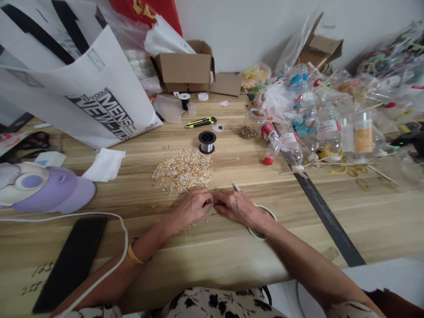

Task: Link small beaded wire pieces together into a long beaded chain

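My left hand (195,204) and my right hand (233,204) meet at the table's near middle. Both have their fingertips pinched together; whatever is between them is too small to make out. Just beyond my left hand lies a loose heap of small gold and clear beads or pins (183,170). A short beaded strand (200,222) rests on the wood below my left fingers. From beyond my right hand sticks out a narrow grey tip (236,187). Under my right wrist shows a white ring-shaped loop (259,235), partly hidden by the forearm.
Behind the heap are a wire spool (207,142) and a yellow-black utility knife (201,122). Plastic bottles (326,128) and sticks crowd the right. To the left are a white bag (99,97), a purple cap (56,187), a black phone (71,265) and a white cable (124,227).
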Motion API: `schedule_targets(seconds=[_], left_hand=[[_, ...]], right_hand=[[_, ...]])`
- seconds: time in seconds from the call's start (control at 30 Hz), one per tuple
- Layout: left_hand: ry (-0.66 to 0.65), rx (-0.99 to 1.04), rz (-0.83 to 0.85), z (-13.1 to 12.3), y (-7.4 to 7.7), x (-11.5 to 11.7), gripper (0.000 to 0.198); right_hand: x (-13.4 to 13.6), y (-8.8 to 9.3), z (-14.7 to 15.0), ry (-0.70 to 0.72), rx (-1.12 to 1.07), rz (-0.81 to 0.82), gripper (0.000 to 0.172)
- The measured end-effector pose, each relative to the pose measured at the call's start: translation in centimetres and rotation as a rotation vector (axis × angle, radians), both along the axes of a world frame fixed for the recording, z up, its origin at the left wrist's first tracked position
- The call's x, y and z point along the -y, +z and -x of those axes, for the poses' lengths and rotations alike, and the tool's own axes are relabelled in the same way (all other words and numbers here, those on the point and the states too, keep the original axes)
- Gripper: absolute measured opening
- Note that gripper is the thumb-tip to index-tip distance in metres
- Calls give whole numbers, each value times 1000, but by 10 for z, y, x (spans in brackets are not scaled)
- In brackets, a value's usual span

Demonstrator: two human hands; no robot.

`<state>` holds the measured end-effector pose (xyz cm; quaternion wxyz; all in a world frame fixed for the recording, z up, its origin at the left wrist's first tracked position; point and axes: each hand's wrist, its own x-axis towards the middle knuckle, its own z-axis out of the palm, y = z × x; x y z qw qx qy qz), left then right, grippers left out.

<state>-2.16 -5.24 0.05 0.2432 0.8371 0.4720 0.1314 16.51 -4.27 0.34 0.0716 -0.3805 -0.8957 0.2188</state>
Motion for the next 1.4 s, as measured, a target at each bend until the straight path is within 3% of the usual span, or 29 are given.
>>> schedule_targets(seconds=[0.33,1.1,1.4], left_hand=[[-7,37,5,2,-2,-1,16],[11,82,35,4,-1,-5,18],[6,66,43,5,-3,-5,15]], right_hand=[[3,-7,3,-16,35,-39,12],[6,1,7,-37,57,-31,11],[3,-3,3,-32,85,-56,13]])
